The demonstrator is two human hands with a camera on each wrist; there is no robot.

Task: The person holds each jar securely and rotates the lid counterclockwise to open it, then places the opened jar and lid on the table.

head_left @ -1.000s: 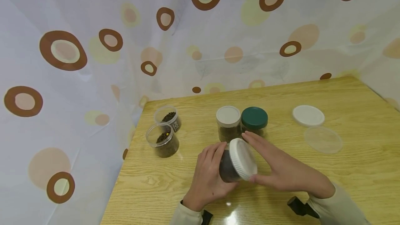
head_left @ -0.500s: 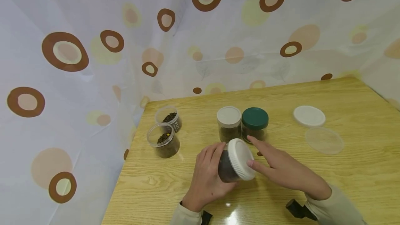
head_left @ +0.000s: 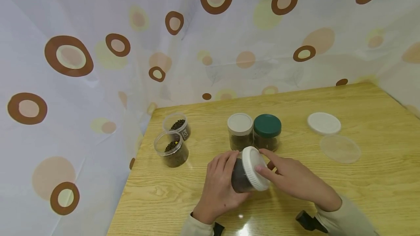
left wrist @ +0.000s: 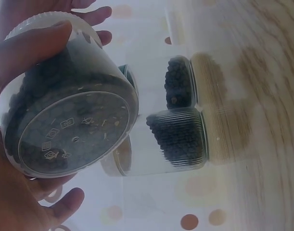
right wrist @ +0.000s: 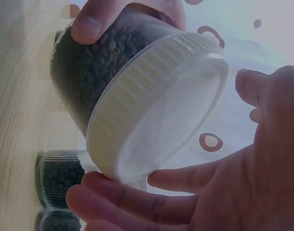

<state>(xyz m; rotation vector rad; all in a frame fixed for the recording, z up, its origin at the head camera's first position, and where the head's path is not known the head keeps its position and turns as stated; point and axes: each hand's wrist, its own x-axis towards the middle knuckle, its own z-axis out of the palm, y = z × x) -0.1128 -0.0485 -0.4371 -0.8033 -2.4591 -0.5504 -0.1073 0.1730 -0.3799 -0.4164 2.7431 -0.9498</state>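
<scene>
My left hand (head_left: 219,187) grips a clear plastic jar (left wrist: 65,120), its thumb and fingers around the body. Dark pellets fill much of it, and it tilts with its white ribbed lid (head_left: 254,166) toward the right. The lid sits on the jar's mouth. My right hand (head_left: 300,181) is at the lid: in the right wrist view its fingertips (right wrist: 101,185) touch the lower rim, while the thumb stands apart from the lid. Just behind the held jar stand a white-lidded jar (head_left: 240,134) and a green-lidded jar (head_left: 267,130), both with dark contents.
Two uncovered clear tubs of dark pellets stand at the left, a front tub (head_left: 175,156) and a rear tub (head_left: 183,129). On the right lie a loose white lid (head_left: 324,123) and a translucent disc (head_left: 340,149). A patterned curtain (head_left: 183,46) borders the wooden table (head_left: 157,196).
My right hand's fingers came off the lid's edge, drew back a little, and have come back to the rim. The left hand holds the jar almost unmoved.
</scene>
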